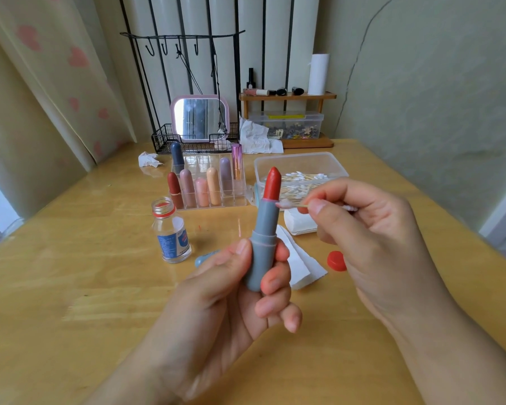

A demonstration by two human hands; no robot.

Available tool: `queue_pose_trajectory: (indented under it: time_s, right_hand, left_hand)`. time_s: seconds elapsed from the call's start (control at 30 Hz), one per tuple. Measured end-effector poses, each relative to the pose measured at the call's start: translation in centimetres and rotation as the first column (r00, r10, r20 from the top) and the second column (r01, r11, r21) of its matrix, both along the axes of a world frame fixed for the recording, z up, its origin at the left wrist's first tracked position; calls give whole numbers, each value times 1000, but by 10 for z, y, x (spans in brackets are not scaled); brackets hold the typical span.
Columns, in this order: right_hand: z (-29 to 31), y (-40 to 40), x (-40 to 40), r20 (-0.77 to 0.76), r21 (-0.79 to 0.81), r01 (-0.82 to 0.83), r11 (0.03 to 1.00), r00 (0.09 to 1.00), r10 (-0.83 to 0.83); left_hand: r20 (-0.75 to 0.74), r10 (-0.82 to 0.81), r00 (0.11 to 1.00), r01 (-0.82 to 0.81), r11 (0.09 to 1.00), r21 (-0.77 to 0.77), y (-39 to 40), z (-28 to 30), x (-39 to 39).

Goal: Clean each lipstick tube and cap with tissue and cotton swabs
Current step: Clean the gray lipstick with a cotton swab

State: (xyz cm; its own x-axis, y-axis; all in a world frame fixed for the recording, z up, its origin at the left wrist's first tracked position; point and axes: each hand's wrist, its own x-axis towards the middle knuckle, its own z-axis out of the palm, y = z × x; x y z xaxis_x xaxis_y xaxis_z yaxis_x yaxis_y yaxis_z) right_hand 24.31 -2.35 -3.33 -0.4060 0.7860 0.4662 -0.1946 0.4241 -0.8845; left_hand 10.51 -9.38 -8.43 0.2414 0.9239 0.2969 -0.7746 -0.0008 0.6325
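Grey lipstick tube (263, 238) — base hidden, fingers (275, 283)

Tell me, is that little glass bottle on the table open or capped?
Open. The glass bottle stands upright with its mouth bare, and a red cap lies apart on the table, likely its own.
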Motion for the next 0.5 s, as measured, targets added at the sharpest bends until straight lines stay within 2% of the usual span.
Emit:
queue_pose_trajectory:
  time_s: [0.13, 0.33, 0.5]
  right_hand:
    - [0, -2, -2, -14, 14, -37, 999, 999, 37]
    - [1, -7, -2, -4, 58, -75, 995, 997, 76]
    - [0, -5, -1, 4, 70, -14, 997, 1000, 14]
  left_hand:
    - [13, -35, 999, 35, 999, -15, -1, 1, 0]
    - [-65, 67, 996, -66, 998, 22, -4, 4, 2]
    - [-60, 93, 994, -92, 995, 25, -5, 3, 2]
